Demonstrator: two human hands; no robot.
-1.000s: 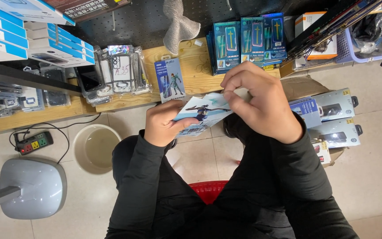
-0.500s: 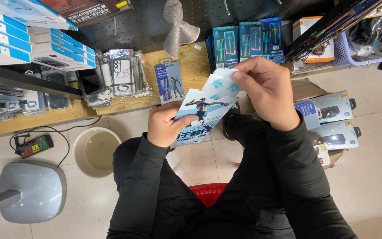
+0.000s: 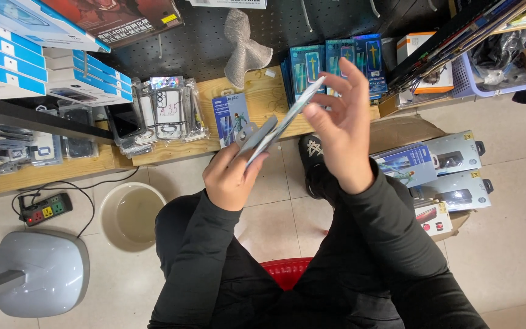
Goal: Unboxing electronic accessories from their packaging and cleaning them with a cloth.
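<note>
At the far left of the floor we see a grey rounded base (image 3: 42,279) with a pole. Just above it lies a black power strip (image 3: 46,209) with its cord, close under the front edge of the wooden shelf (image 3: 44,172). Next to the base stands a pale round bucket (image 3: 133,216) on the floor tiles.

On the left end of the shelf we see white and blue boxes (image 3: 44,73) piled up, then a bunch of clear phone cases (image 3: 153,113) in shiny bags. A blue card pack (image 3: 231,119) leans near the middle of the shelf, just behind our left hand.

Our left hand (image 3: 231,176) is curled shut around the low end of a flat packet (image 3: 278,128). The packet is thin and we see it almost edge-on, tilted up to the right. It is in the air in front of the shelf's front edge, between both hands, and it hides part of the blue card pack.

Our right hand (image 3: 342,125) is mostly open with fingers spread; the thumb and one finger pinch the top end of the packet. This hand covers part of the teal packs (image 3: 312,61) standing at the back of the shelf.

Below we see a black shoe (image 3: 315,161) and a red stool (image 3: 287,271) between the legs. At the right lies a brown box (image 3: 397,131) with grey and blue boxes (image 3: 452,161) on the floor.
</note>
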